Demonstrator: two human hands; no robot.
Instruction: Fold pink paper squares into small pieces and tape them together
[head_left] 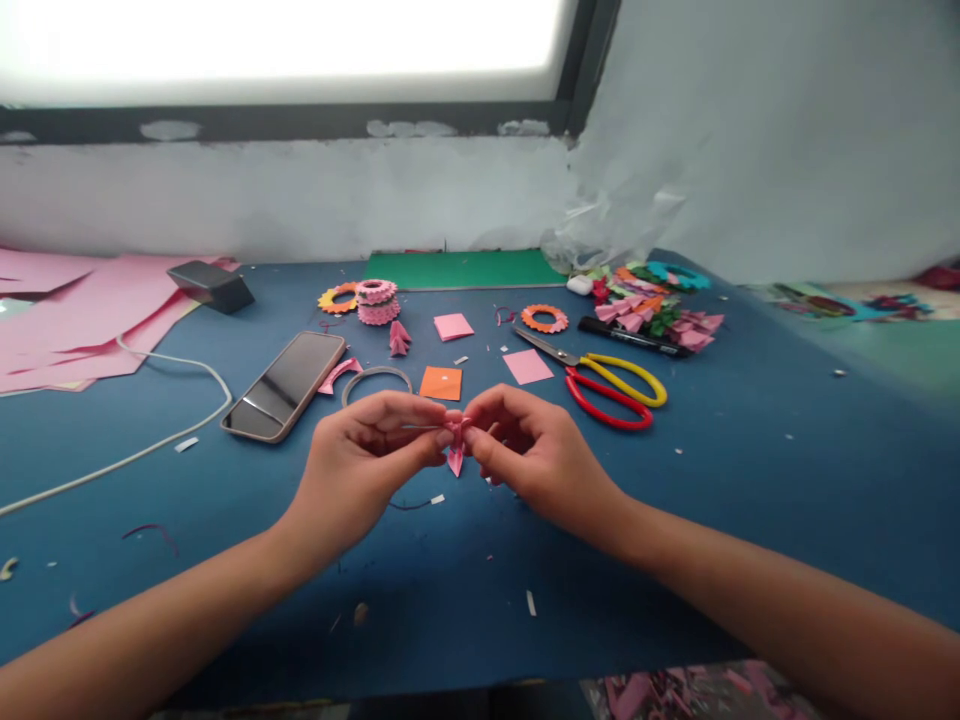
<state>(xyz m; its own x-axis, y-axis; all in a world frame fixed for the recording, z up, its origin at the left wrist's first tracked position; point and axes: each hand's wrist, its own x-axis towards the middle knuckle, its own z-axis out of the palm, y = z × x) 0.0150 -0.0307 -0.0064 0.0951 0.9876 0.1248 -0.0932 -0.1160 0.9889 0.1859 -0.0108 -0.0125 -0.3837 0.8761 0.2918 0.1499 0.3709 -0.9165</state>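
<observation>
Between both hands, above the blue table (pixel 600 610), is a small folded piece of pink paper (pixel 455 460) with a pointed tip hanging down. My left hand (pixel 360 450) pinches its left side between thumb and fingers. From the right, my right hand (pixel 532 445) grips it the same way, its fingertips close to the left ones. Much of the paper is hidden behind the fingers. Just beyond the hands lie an orange paper square (pixel 441 383), a pink paper square (pixel 528 367) and a small pink stack (pixel 453 326). A grey ring (pixel 377 371) lies behind my left hand.
Scissors (pixel 600 375) with red and yellow handles lie at right, near a black marker (pixel 636 337) and folded paper pieces (pixel 637 305). At left are a phone (pixel 285 388), a white cable (pixel 180 430), a dark block (pixel 211 285) and pink sheets (pixel 82 320). Paper scraps dot the table.
</observation>
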